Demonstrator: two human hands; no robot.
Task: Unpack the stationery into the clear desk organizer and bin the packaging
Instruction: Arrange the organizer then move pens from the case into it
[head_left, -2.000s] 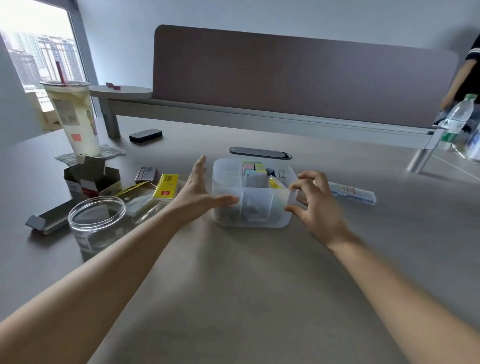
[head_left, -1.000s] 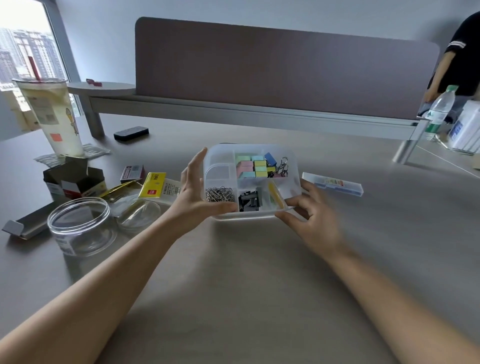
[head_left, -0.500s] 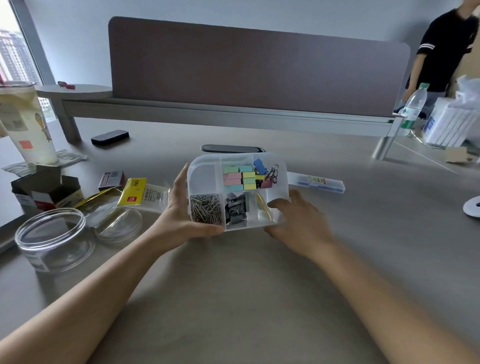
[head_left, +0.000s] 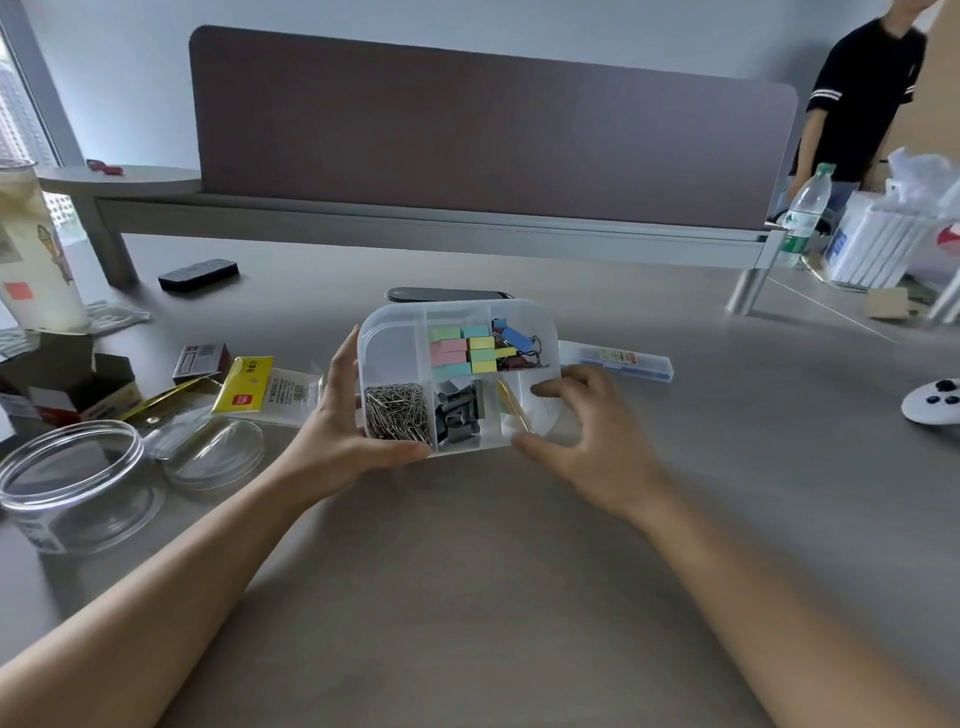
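The clear desk organizer (head_left: 389, 358) is tilted toward me above the grey table. Its compartments hold silver paper clips (head_left: 397, 413), dark staples (head_left: 460, 415), pastel sticky tabs (head_left: 462, 348) and coloured binder clips (head_left: 517, 343). My left hand (head_left: 337, 436) grips its left side and near corner. My right hand (head_left: 592, 431) cups its right near corner, fingers curled against the wall. Empty packaging lies to the left: a yellow header bag (head_left: 249, 384), a gold wrapper (head_left: 161, 400), an open cardboard box (head_left: 62, 384).
A clear round jar (head_left: 72, 483) and its lid (head_left: 213, 452) sit at the left, a tall drink cup (head_left: 31, 260) behind them. A slim clear case (head_left: 618, 361) lies right of the organizer. A white controller (head_left: 932, 402) is far right. Another person (head_left: 862, 93) stands beyond the divider.
Both hands closed on the organizer, lifted it and tipped it toward me, exposing its compartments. My view swung right, bringing the person and the controller into frame.
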